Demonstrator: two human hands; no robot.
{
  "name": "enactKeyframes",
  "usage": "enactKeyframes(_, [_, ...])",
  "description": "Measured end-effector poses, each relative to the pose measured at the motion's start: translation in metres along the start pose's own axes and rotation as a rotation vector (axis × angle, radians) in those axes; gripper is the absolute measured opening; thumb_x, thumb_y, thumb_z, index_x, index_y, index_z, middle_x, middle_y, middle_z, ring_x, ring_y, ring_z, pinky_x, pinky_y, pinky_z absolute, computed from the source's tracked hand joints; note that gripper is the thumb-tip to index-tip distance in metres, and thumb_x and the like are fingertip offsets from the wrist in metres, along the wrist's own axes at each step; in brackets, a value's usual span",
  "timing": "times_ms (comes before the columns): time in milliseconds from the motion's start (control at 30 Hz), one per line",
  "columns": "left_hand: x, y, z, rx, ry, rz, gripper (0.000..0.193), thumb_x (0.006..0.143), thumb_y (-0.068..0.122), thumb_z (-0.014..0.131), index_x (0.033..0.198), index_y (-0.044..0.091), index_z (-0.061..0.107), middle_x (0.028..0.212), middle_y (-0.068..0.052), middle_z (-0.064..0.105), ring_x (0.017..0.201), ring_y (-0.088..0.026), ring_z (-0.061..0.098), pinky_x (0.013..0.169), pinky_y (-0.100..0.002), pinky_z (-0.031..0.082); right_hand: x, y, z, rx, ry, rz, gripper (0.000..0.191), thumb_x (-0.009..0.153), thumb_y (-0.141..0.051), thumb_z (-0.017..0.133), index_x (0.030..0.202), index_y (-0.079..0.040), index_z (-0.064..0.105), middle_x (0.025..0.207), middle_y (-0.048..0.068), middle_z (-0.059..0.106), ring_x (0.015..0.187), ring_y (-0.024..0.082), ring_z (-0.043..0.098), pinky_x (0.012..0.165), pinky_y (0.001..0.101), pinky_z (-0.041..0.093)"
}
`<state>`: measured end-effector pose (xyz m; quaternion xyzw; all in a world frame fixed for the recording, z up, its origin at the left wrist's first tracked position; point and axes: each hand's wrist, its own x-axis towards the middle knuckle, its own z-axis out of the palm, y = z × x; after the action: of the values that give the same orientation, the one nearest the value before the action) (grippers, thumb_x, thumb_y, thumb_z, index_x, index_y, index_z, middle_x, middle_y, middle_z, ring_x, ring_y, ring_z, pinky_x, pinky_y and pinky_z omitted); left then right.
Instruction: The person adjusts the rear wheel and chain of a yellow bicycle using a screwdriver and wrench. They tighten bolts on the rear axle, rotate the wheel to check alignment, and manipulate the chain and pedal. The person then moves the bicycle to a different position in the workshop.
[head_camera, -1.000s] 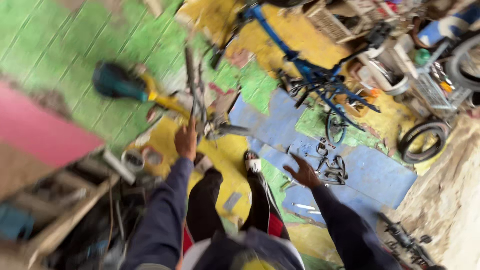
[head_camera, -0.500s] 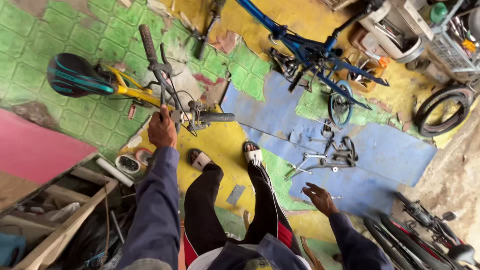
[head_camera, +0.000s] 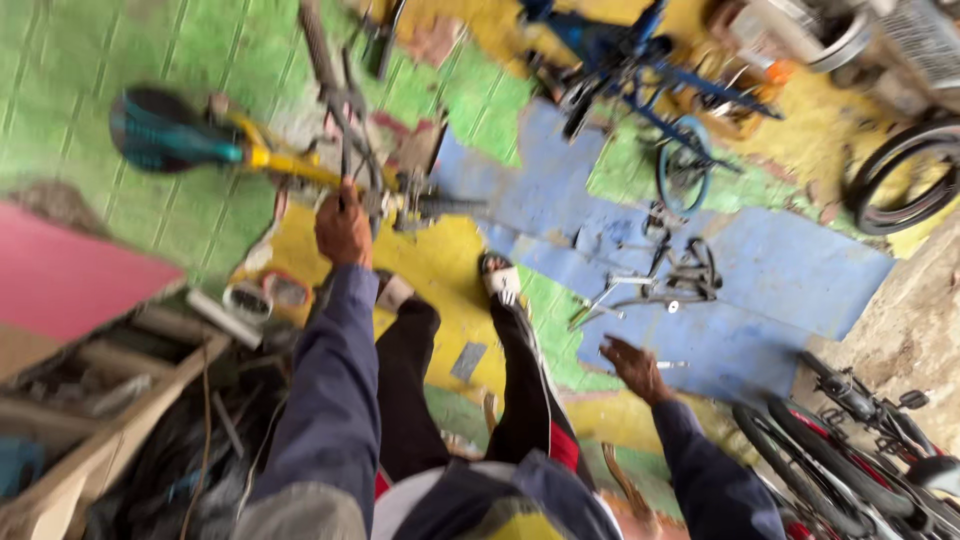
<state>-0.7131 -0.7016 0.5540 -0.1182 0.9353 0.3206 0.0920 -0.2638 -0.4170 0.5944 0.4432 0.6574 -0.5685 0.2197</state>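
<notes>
The yellow bicycle frame (head_camera: 300, 172) lies on its side on the painted floor (head_camera: 120, 60), and the person's left hand (head_camera: 343, 228) is clenched around a dark tube of it, close to where the frame meets a greasy crank part (head_camera: 425, 205). The frame's long axis runs roughly sideways from that hand: a teal saddle (head_camera: 160, 135) sits at the far end, out to the hand's left, and the crank end pokes out just to the hand's right. A dark bar (head_camera: 325, 55) rises away from the hand toward the far wall.

Just below the left hand, near the person's feet, lie 2 small round tins (head_camera: 262, 296). Farther to its left, a pink board (head_camera: 70, 285) rests above a wooden crate (head_camera: 110, 400) full of clutter.

The right hand (head_camera: 633, 368) hangs open, fingers spread, gripping nothing, above a blue mat (head_camera: 780, 270). Loose metal tools and parts (head_camera: 660, 280) lie on the mat just beyond that hand. Well past them, a blue bicycle frame (head_camera: 640, 70) lies tilted, and a loose tyre (head_camera: 900, 180) rests off to the right. Black wheels (head_camera: 830, 470) crowd the floor close to the right forearm. The view is blurred, so finer details cannot be told.
</notes>
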Motion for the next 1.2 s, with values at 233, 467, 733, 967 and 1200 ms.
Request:
enactKeyframes(233, [-0.031,0.016,0.015,0.021,0.021,0.004,0.060,0.099,0.063,0.052,0.085,0.009,0.072,0.085,-0.017,0.072,0.082,-0.044,0.063,0.072,-0.058,0.046,-0.032,0.042,-0.029,-0.319,-0.013,0.107,0.061,0.094,-0.050,0.060,0.136,-0.004,0.063,0.121,0.017,0.075,0.114,0.029,0.071,0.093,0.0394,0.055])
enactKeyframes(467, [-0.038,0.028,0.025,-0.018,-0.007,-0.105,0.057,0.094,0.064,0.054,0.097,0.012,0.078,0.091,-0.015,0.075,0.084,-0.041,0.067,0.072,-0.054,0.050,-0.021,0.047,-0.038,-0.330,-0.031,0.088,0.064,0.094,-0.053,0.058,0.135,-0.004,0.064,0.115,0.017,0.078,0.111,0.029,0.074,0.095,0.0379,0.055])
enactKeyframes(733, [-0.043,0.026,0.033,0.060,0.021,0.157,0.058,0.104,0.061,0.052,0.094,0.009,0.076,0.088,-0.020,0.071,0.084,-0.044,0.065,0.073,-0.055,0.048,0.002,0.018,-0.042,-0.343,0.053,-0.173,0.059,0.095,-0.047,0.061,0.134,-0.004,0.065,0.107,0.015,0.080,0.108,0.024,0.074,0.094,0.0362,0.054])
enactKeyframes(967, [-0.070,0.032,0.028,0.032,0.016,0.000,0.064,0.098,0.064,0.054,0.075,0.006,0.067,0.078,-0.021,0.069,0.076,-0.045,0.061,0.066,-0.057,0.044,-0.002,0.027,-0.039,-0.223,0.012,-0.024,0.063,0.093,-0.050,0.062,0.136,-0.004,0.062,0.116,0.017,0.075,0.108,0.027,0.074,0.087,0.0380,0.060])
enactKeyframes(1200, [-0.082,0.016,0.031,-0.069,-0.049,0.139,0.061,0.102,0.057,0.053,0.079,0.002,0.064,0.077,-0.026,0.062,0.073,-0.048,0.057,0.066,-0.057,0.041,-0.012,0.048,-0.034,-0.179,-0.057,0.090,0.067,0.093,-0.053,0.063,0.137,-0.003,0.061,0.126,0.021,0.072,0.115,0.033,0.072,0.093,0.0407,0.059])
